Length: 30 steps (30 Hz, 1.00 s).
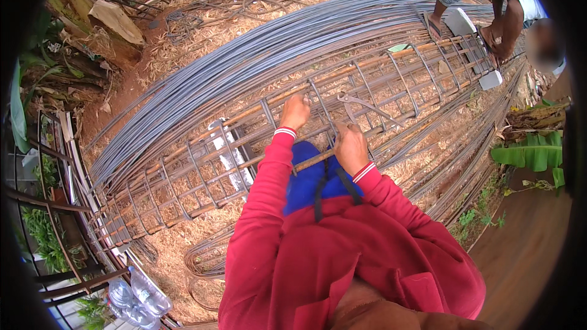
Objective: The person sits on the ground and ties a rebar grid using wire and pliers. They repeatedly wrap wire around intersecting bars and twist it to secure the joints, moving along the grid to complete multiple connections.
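A long steel rebar cage [210,203] runs across in front of me, its rusty long bars ringed by square stirrups. My left hand [296,112] is at the cage's far side with fingers curled in by a long bar; what they pinch is too small to make out. Closer to me, my right hand [351,146] is closed on the lower part of a stirrup [324,105]. Just right of it, steel tying pincers [370,106] lie across the bars with their handles apart, touched by neither hand.
A thick bundle of long grey rebar [244,46] lies beyond the cage. At the upper right, another person's sandalled foot [433,26] is beside the cage's end. A white-smeared block [227,153] is under the cage. Plastic bottles [139,296] stand lower left, near a metal fence [55,205].
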Each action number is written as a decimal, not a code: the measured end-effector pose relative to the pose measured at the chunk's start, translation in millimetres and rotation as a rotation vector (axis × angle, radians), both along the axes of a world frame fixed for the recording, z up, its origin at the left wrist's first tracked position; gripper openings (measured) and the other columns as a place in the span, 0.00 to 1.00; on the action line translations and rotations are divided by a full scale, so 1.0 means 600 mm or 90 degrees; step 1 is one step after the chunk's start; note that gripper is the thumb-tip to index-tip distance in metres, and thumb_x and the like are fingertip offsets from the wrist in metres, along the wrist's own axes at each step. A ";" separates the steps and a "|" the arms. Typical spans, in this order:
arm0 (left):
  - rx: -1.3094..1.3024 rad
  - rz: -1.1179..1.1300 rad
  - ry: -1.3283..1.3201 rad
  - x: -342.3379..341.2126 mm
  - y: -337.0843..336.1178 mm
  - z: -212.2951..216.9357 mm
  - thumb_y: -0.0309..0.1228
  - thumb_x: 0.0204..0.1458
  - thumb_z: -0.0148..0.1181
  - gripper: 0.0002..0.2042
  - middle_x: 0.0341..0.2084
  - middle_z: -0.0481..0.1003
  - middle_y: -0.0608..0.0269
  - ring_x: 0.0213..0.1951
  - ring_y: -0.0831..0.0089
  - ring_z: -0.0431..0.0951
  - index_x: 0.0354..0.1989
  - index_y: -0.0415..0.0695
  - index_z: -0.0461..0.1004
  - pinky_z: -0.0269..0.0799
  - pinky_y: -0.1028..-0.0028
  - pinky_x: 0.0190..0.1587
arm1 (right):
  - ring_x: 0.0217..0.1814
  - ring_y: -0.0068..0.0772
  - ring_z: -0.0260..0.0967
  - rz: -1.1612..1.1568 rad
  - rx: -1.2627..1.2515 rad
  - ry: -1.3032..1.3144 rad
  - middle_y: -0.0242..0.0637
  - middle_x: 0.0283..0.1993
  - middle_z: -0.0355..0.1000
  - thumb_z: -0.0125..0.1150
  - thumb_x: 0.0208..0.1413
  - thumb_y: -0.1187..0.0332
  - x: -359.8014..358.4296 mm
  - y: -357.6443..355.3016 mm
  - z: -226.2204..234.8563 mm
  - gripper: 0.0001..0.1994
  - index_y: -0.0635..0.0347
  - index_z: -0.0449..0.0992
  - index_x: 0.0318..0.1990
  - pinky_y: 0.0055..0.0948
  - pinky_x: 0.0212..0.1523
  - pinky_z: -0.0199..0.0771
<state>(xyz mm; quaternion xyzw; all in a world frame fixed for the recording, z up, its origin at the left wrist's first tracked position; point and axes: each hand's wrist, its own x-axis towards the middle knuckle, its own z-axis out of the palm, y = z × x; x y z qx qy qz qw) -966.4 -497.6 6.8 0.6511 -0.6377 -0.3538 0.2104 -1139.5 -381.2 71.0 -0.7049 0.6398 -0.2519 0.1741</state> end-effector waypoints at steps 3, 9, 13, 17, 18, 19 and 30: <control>-0.024 0.023 -0.046 -0.010 -0.004 -0.007 0.36 0.57 0.56 0.16 0.32 0.79 0.39 0.39 0.44 0.79 0.29 0.33 0.79 0.71 0.51 0.46 | 0.33 0.63 0.74 -0.018 0.013 0.026 0.65 0.40 0.70 0.55 0.50 0.77 0.020 -0.005 -0.009 0.19 0.63 0.75 0.53 0.52 0.35 0.76; 0.107 0.093 0.089 -0.021 -0.022 -0.038 0.35 0.54 0.63 0.14 0.25 0.79 0.46 0.24 0.62 0.78 0.31 0.32 0.81 0.73 0.62 0.33 | 0.31 0.58 0.76 0.001 0.011 0.069 0.62 0.41 0.70 0.56 0.48 0.77 0.036 0.001 -0.002 0.20 0.62 0.74 0.51 0.47 0.30 0.77; 0.132 0.149 0.166 -0.025 -0.026 -0.053 0.32 0.53 0.65 0.12 0.20 0.76 0.55 0.21 0.71 0.74 0.32 0.31 0.80 0.69 0.67 0.27 | 0.29 0.54 0.76 0.072 0.041 0.141 0.57 0.37 0.72 0.57 0.48 0.74 0.037 -0.015 0.000 0.15 0.63 0.76 0.45 0.45 0.28 0.77; 0.137 0.198 0.111 -0.034 -0.016 -0.044 0.43 0.49 0.67 0.15 0.30 0.81 0.49 0.36 0.51 0.82 0.33 0.43 0.83 0.73 0.58 0.40 | 0.27 0.51 0.77 0.121 0.047 0.202 0.52 0.31 0.74 0.56 0.49 0.72 0.033 -0.036 -0.006 0.12 0.65 0.77 0.41 0.43 0.27 0.77; 0.099 0.196 0.104 -0.036 -0.011 -0.039 0.38 0.50 0.67 0.12 0.27 0.80 0.54 0.31 0.60 0.78 0.32 0.40 0.82 0.70 0.63 0.35 | 0.27 0.50 0.77 0.132 0.039 0.213 0.51 0.30 0.74 0.56 0.49 0.72 0.032 -0.040 -0.007 0.11 0.65 0.78 0.40 0.42 0.26 0.77; 0.061 0.194 0.097 -0.037 -0.004 -0.034 0.34 0.51 0.66 0.10 0.24 0.78 0.60 0.26 0.69 0.75 0.31 0.37 0.81 0.68 0.67 0.29 | 0.27 0.49 0.77 0.133 0.033 0.232 0.50 0.28 0.74 0.56 0.50 0.71 0.032 -0.043 -0.007 0.11 0.65 0.78 0.39 0.41 0.26 0.77; 0.026 0.156 0.195 -0.028 0.012 -0.023 0.25 0.55 0.63 0.04 0.21 0.72 0.70 0.23 0.81 0.70 0.33 0.39 0.74 0.68 0.78 0.27 | 0.36 0.39 0.80 0.268 0.127 0.318 0.41 0.30 0.80 0.58 0.50 0.68 0.041 -0.067 0.012 0.08 0.57 0.83 0.29 0.36 0.36 0.80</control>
